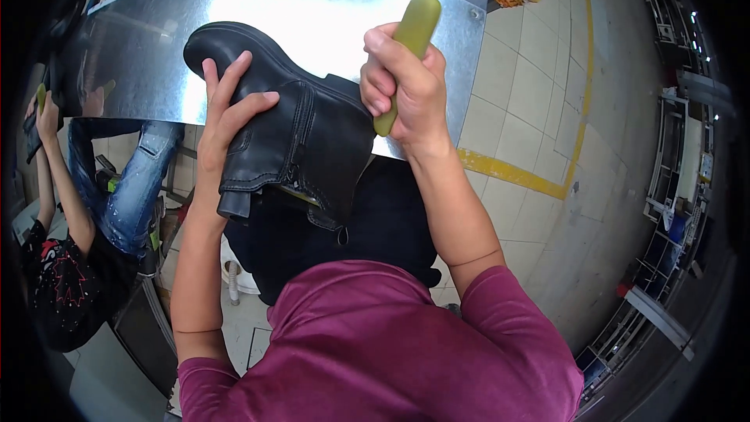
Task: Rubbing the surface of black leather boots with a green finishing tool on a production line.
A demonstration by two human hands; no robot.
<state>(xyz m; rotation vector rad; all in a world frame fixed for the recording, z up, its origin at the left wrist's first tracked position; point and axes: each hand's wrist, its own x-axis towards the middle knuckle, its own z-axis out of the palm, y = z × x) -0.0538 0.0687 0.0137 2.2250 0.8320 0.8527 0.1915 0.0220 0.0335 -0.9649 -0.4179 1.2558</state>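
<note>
A black leather ankle boot (273, 109) with a side zipper lies tilted over the near edge of the metal table, its toe toward the far left and its top opening toward me. My left hand (234, 105) grips it from the left, several fingers spread across its side; the rest of the grip is hidden. In my right hand (406, 82), wrapped in a fist, is a long olive-green bar with rounded ends (419, 23). It stands nearly upright, its lower end close to the boot's right side. Whether that end touches the leather I cannot tell.
The shiny metal table (141, 27) spans the far side. At the left, a co-worker in blue jeans (141, 187) holds a dark item and a similar green bar. Yellow floor lines (516, 176) run across tiles at the right, with metal racks (672, 156) beyond.
</note>
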